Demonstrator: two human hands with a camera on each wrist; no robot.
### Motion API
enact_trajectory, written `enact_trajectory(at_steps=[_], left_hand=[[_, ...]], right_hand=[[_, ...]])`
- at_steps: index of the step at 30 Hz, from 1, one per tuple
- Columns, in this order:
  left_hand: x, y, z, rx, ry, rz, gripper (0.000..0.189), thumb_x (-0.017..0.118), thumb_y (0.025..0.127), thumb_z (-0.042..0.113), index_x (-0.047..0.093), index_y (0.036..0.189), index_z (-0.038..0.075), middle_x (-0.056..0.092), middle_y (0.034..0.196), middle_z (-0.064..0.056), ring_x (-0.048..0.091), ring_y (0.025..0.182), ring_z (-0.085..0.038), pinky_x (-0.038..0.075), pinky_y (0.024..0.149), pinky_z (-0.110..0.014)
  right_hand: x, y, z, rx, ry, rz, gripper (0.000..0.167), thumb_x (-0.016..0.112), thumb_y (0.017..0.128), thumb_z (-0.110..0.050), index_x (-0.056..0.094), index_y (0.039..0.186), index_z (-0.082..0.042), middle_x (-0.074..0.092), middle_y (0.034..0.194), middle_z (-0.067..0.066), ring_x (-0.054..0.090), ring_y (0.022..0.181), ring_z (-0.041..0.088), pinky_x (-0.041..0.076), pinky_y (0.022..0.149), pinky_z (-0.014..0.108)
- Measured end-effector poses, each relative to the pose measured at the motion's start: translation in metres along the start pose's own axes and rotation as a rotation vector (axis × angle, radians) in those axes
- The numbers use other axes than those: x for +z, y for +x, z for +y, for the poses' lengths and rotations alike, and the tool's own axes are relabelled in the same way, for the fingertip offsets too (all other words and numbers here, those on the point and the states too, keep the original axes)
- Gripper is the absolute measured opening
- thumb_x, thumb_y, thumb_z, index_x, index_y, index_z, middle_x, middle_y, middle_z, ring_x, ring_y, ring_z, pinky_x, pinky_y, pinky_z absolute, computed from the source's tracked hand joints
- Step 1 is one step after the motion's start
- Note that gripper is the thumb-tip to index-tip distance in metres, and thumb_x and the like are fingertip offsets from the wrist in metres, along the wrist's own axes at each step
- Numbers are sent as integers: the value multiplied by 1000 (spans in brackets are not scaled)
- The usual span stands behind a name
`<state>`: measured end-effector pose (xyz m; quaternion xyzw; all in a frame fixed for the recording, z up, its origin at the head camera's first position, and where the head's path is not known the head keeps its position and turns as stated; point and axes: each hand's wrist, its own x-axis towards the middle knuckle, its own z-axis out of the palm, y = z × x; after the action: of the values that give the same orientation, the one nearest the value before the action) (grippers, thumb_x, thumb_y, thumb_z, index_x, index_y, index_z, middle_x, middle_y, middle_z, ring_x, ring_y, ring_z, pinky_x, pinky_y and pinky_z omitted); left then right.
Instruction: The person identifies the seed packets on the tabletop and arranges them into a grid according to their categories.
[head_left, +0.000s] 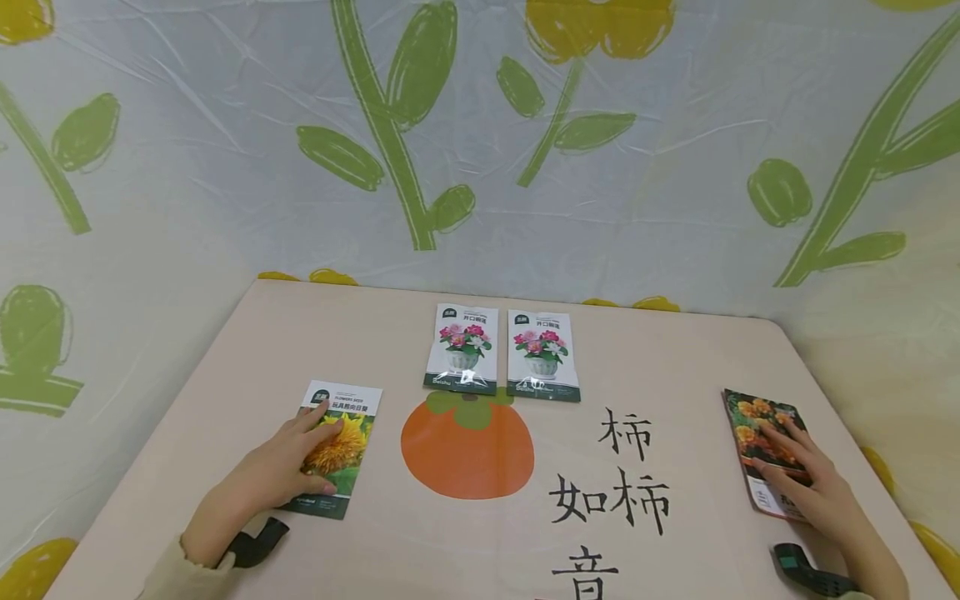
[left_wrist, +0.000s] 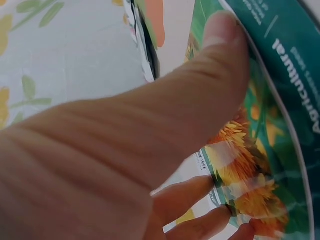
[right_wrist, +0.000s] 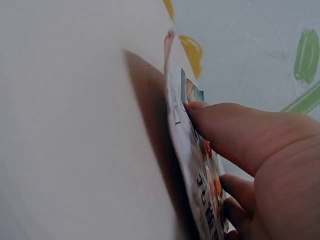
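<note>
On the left of the table, my left hand [head_left: 296, 458] rests on a seed packet with a yellow sunflower picture [head_left: 352, 446], fingers spread across its face. The left wrist view shows the thumb [left_wrist: 220, 45] lying over the packet's front by its green lower band [left_wrist: 295, 65]. At the right, my right hand [head_left: 813, 483] lies on a dark seed packet with orange flowers [head_left: 753, 408]. In the right wrist view its thumb [right_wrist: 220, 120] and fingertips touch the printed front of this packet [right_wrist: 187, 150], whose edge casts a shadow on the table.
Two white seed packets with pink flowers [head_left: 463, 333] [head_left: 542, 337] lie side by side toward the table's back edge. The tablecloth [head_left: 645, 358] carries an orange persimmon print [head_left: 468, 458] and black characters. Behind hangs a flower-patterned curtain [head_left: 247, 183].
</note>
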<state>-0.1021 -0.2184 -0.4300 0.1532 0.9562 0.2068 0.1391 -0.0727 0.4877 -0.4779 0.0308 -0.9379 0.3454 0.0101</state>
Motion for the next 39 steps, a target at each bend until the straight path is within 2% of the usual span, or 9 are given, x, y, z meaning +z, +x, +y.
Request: enact_trajectory(at_steps=[10,20,39], left_hand=[[1,-2,3,9,18,6,89,88,72,36,48,148,13,24,158,-26,26,138,-56,43,88,-73],[3,-1,5,-7,32,-12,88,86,74,38,46,149,14,22,159,-25,23,139,-57,40,91,-74],[5,3,17,13,84,-19,90,84,74,43,46,149,10,24,157,-29,23,139,-58,41,92,-71]], right_hand=[[0,0,-2,-2,-16,11,66,57,101,-18,24,158,-12,-4,164,19,-9,141,60,-2,92,87],[-2,1,-3,5,-4,4,66,56,101,-18,23,158,-10,-5,164,18,-10,141,60,-2,92,86],[-1,1,-5,7,-9,9,66,57,101,-19,24,157,-9,-5,164,20,-10,141,60,-2,93,86]])
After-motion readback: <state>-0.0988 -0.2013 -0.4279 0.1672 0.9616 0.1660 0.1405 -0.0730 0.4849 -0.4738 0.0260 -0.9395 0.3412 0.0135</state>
